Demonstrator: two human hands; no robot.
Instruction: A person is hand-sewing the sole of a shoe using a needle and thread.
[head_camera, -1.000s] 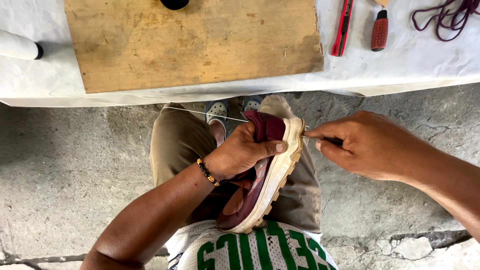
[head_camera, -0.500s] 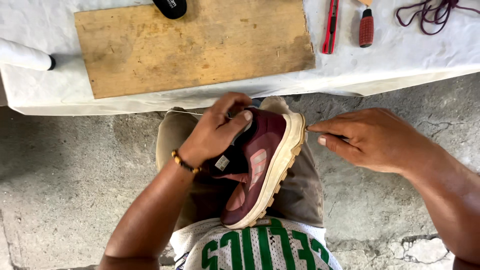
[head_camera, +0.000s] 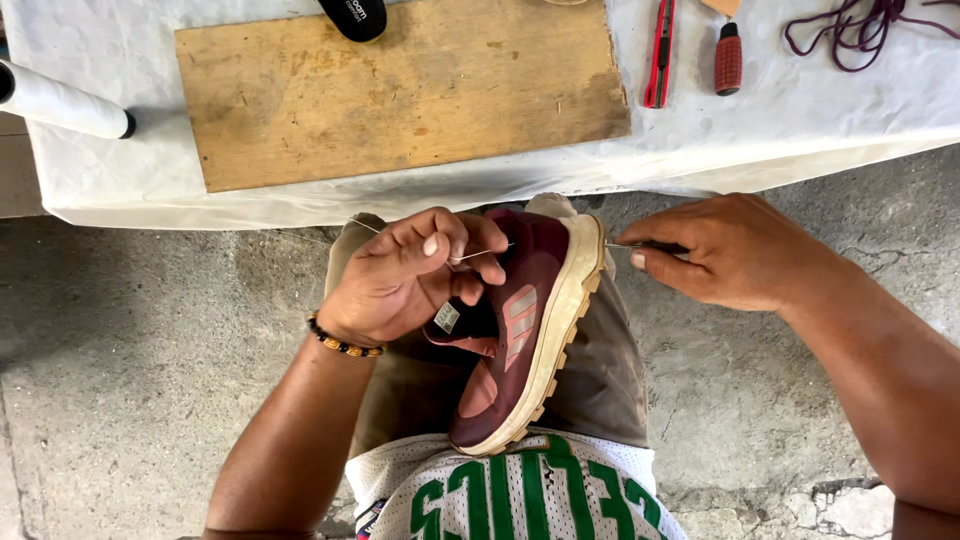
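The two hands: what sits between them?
In the head view, the maroon shoe with its cream sole lies on the lap between the left hand and right hand; a thin thread runs at its toe.

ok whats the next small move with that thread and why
Probably draw the thread taut. The left hand pinches it over the maroon shoe on the lap, while the right hand holds a thin tool at the cream sole; the thread looks slack.
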